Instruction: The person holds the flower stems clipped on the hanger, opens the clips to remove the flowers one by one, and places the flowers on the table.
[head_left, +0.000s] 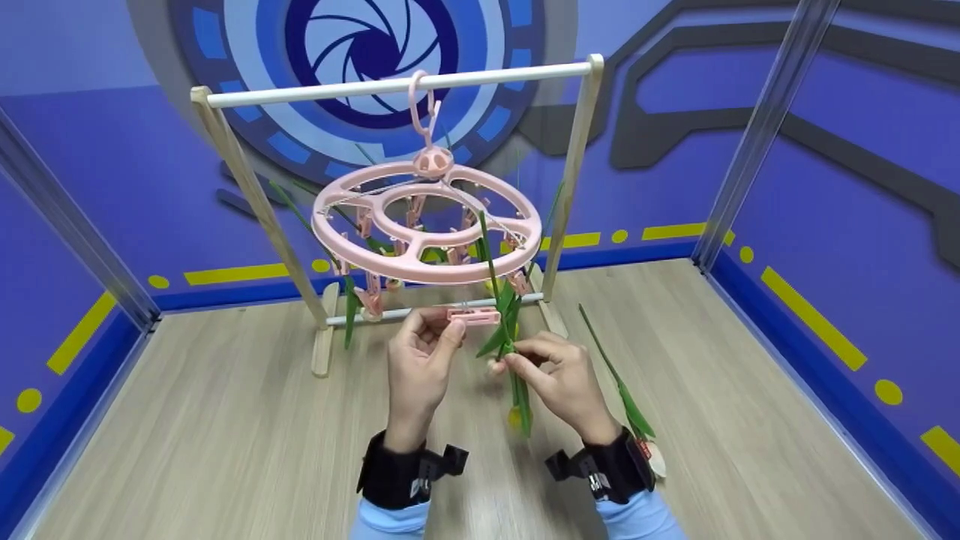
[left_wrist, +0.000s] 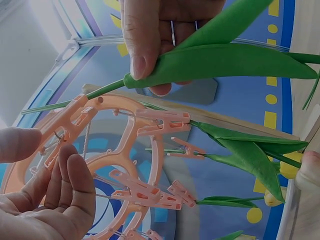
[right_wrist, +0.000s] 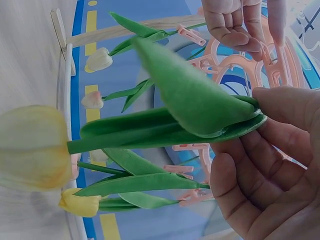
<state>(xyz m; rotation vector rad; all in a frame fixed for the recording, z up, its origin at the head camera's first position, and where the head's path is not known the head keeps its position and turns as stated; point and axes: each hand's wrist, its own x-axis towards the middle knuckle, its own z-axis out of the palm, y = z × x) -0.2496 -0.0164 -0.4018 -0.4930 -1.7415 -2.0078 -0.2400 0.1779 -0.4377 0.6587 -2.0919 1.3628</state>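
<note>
My left hand point(head_left: 421, 367) pinches a pink clothes peg point(head_left: 474, 317) that hangs from the front of a round pink peg hanger point(head_left: 427, 271). My right hand point(head_left: 562, 379) holds an artificial tulip point(right_wrist: 32, 147) between thumb and fingers, where its green leaves meet the stem. Its pale yellow bloom points downward and its bare stem point(left_wrist: 105, 90) rises past the peg. Whether the peg's jaws are around that stem, I cannot tell. Other tulips hang bloom-down from pegs around the ring, including a yellow one point(right_wrist: 80, 202) and a white one point(right_wrist: 99, 60).
The hanger hooks over the white top bar point(head_left: 322, 91) of a wooden-legged stand point(head_left: 574, 180). One loose tulip point(head_left: 634, 409) lies on the wooden table point(head_left: 247, 442) right of my right hand. Blue patterned panels point(head_left: 862, 247) enclose the back and sides.
</note>
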